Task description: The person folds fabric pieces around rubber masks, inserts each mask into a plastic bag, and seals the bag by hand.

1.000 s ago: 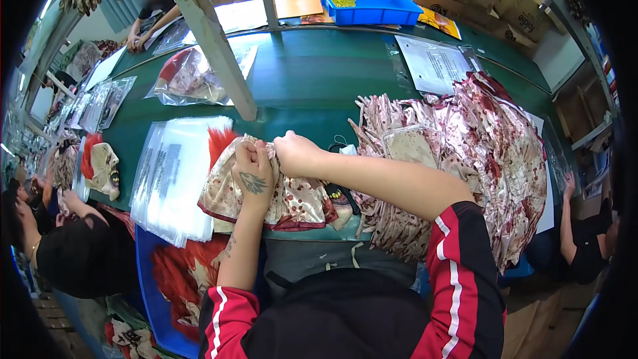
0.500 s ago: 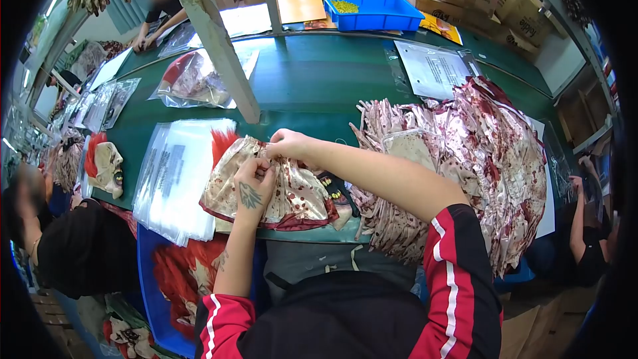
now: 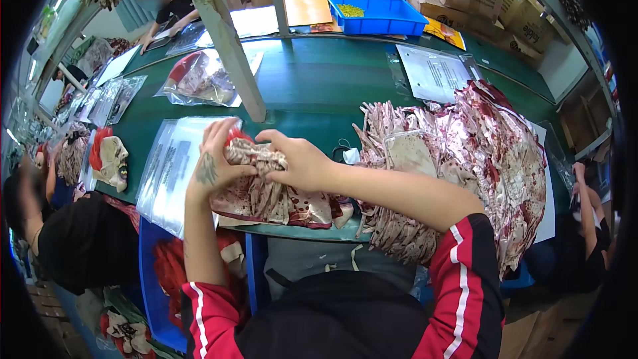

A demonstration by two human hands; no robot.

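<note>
A cream cloth garment [image 3: 269,201] with red spatters lies at the table's front edge, its upper part bunched into folds. My left hand [image 3: 218,163] grips the bunch from the left, thumb pointing inward. From the right, my right hand [image 3: 296,163] pinches the same folds between thumb and fingers. Tufts of red hair [image 3: 236,135] show behind the cloth, and part of a pale mask [image 3: 343,213] sticks out at its right end. The rest of that mask is hidden. Close to my left hand lies a stack of clear plastic bags [image 3: 163,176].
A large heap of spattered garments [image 3: 492,173] covers the right side. A post [image 3: 226,46] rises beyond my hands. A red-haired mask [image 3: 111,161] lies left; a blue bin [image 3: 147,279] stands below. A blue tray [image 3: 385,25] sits at the back. Co-workers are left and right.
Both hands have shifted their grip on the cloth, the left one moving left and up. The top of the garment is now gathered into a bunch instead of spread out.
</note>
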